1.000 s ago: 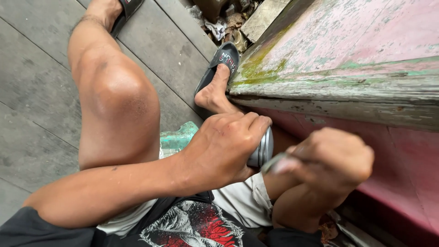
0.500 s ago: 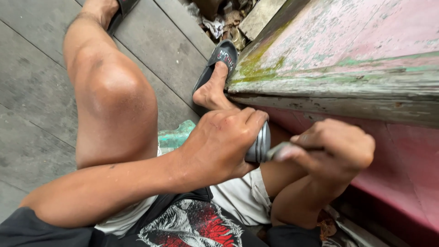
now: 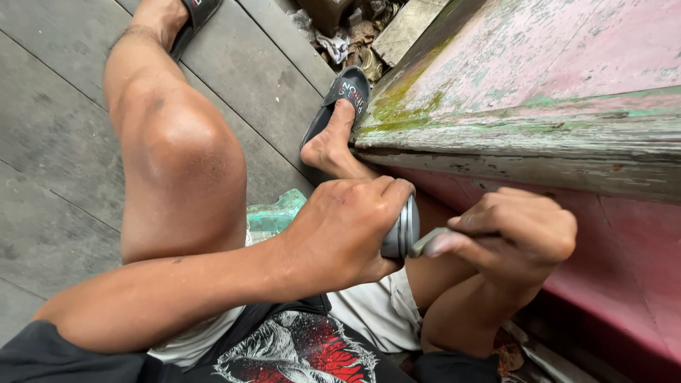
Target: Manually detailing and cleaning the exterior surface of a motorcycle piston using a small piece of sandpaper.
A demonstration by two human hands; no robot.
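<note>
My left hand [image 3: 346, 228] is wrapped around a small round metal tin [image 3: 399, 228], holding it on its side between my knees. My right hand [image 3: 521, 234] grips a thin flat metal tool [image 3: 425, 242] whose tip sits against the tin's rim. Most of the tin is hidden under my left fingers. Both hands sit just below the edge of a weathered wooden boat hull [image 3: 539, 85] with worn pink and green paint.
I sit on grey wooden planks [image 3: 50, 142]. My left knee [image 3: 181, 152] rises at centre left. My right foot wears a black slide sandal [image 3: 340, 99] beside the hull. A green-stained object [image 3: 273, 216] lies under my leg. Debris [image 3: 347, 39] is piled at the top.
My right hand has shifted slightly right and lower, and the flat tool's tip has come against the tin's rim. My left hand keeps its hold on the tin.
</note>
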